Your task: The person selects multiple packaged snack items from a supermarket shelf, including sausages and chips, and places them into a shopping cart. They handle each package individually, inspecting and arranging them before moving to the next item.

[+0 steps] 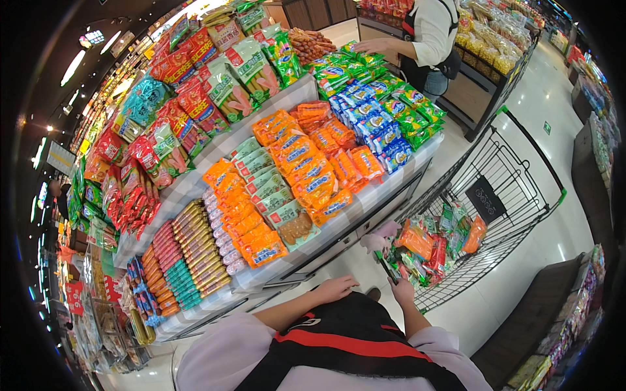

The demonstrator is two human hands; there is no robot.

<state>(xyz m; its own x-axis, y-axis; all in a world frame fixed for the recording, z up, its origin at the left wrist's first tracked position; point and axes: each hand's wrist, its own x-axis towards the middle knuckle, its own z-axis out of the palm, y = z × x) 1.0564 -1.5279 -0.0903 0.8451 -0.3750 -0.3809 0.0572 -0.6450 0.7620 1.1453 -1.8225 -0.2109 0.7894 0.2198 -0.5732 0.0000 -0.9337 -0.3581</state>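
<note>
My right hand point(403, 293) is wrapped around the dark handle point(389, 269) of a metal shopping cart point(477, 278). Inside the cart lie several packaged snacks, including an orange packet point(415, 239) and a red one point(437, 256). A pale purple cloth-like item point(376, 239) hangs by the handle's far end. In front of my black apron point(352, 313) is my left hand point(337, 289), back upward, with no object visible in it. Nearest to it is the display table's front edge point(293, 273).
Rows of orange sausage packs point(303, 166), blue packs point(369, 117) and green packs point(411, 107) cover the table. Larger bags point(249, 68) fill a raised tier behind. Another person point(433, 39) reaches over the far corner. A dark shelf unit point(533, 303) stands right of the cart.
</note>
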